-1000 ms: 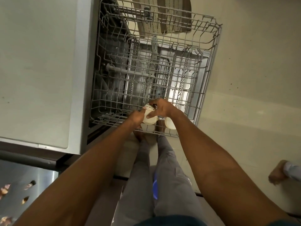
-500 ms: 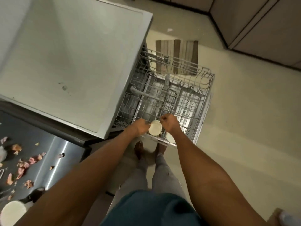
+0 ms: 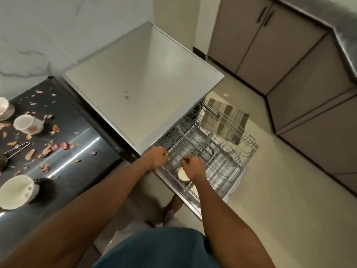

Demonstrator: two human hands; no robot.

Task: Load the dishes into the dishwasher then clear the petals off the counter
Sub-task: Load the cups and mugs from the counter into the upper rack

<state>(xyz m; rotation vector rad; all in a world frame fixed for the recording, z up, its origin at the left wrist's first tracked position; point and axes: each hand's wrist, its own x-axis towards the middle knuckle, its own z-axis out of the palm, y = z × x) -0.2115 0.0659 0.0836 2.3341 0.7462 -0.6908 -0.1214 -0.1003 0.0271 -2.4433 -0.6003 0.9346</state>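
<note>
The dishwasher's wire rack [image 3: 222, 151] is pulled out over the floor. A white cup [image 3: 182, 174] sits in its near corner. My right hand [image 3: 192, 167] is curled right over that cup, fingers at its top edge. A little to the left, apart from the cup, my left hand [image 3: 158, 156] hovers at the rack's near-left rim with loosely curled fingers and nothing in it. Another white dish [image 3: 194, 190] shows under my right forearm. Pink petals [image 3: 48, 149] lie scattered over the dark counter [image 3: 81, 167].
On the counter stand a white mug [image 3: 27, 124], a big white cup [image 3: 16, 191], a cup on a saucer [image 3: 4, 110] and a metal strainer [image 3: 15, 149]. The dishwasher top [image 3: 139, 84] lies between counter and rack. A striped mat [image 3: 229, 120] and brown cabinets [image 3: 289, 55] are beyond.
My head has lifted, so the counter and cabinets came into view. The cup went down into the rack's near corner and my left hand came off it.
</note>
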